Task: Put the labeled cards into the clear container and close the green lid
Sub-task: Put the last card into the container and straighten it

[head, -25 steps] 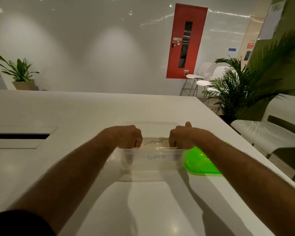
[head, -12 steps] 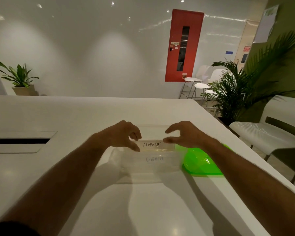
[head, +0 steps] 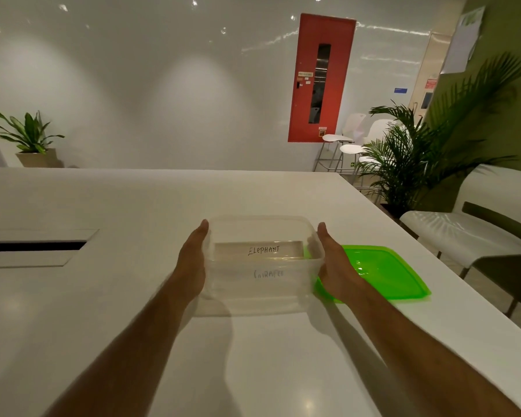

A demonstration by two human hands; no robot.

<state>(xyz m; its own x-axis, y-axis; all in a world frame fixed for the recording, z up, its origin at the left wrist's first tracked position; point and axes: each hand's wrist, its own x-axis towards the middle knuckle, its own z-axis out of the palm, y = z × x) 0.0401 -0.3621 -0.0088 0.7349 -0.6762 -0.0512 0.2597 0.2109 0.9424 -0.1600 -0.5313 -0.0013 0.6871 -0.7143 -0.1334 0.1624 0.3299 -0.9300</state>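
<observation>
A clear plastic container (head: 262, 291) stands on the white table in front of me. Inside it lie labeled cards (head: 262, 251); the top one reads ELEPHANT, and another label shows blurred through the near wall. My left hand (head: 191, 260) lies flat against the container's left wall with straight fingers. My right hand (head: 334, 263) lies flat against its right wall the same way. The green lid (head: 385, 272) rests on the table just right of the container, partly behind my right hand.
The white table (head: 133, 296) has a cable slot with an open flap (head: 33, 246) at the left. Its right edge runs diagonally past the lid. A white chair (head: 469, 233), a palm plant (head: 418, 158) and stools stand beyond that edge.
Both hands have left the cards inside the container, lifted out, and now lie flat on its outer side walls. The cards stay in the container. The lid has not moved.
</observation>
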